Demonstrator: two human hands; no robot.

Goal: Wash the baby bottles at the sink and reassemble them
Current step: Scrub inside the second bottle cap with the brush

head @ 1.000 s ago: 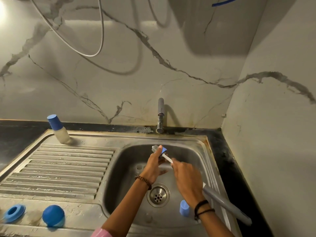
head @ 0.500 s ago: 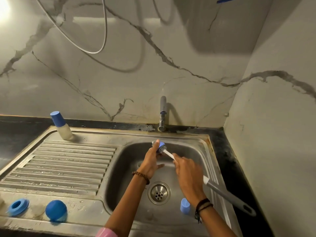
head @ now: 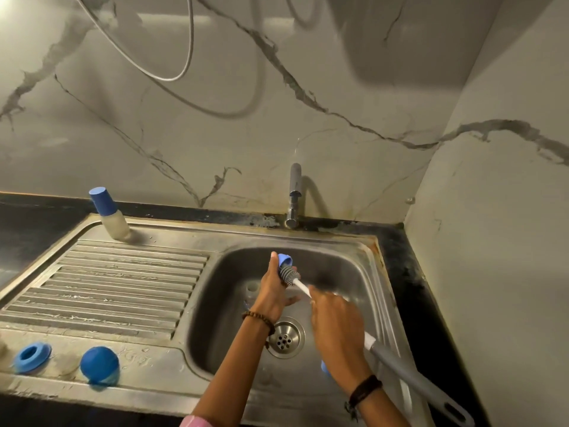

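Blue bottle part (head: 284, 259) is sitting pinched in the left hand (head: 274, 288) fingertips, brush (head: 289, 274) bristles touching it, right hand (head: 334, 322) gripping the handle.

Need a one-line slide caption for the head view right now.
Left hand holds a blue bottle part over the sink while the right hand works a bottle brush against it.

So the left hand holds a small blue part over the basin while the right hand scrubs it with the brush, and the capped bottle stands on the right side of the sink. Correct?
Not quite. The head view shows the capped bottle on the left, at the back of the drainboard. The rest holds: the left hand grips the small blue part over the basin, and the right hand works the brush on it.
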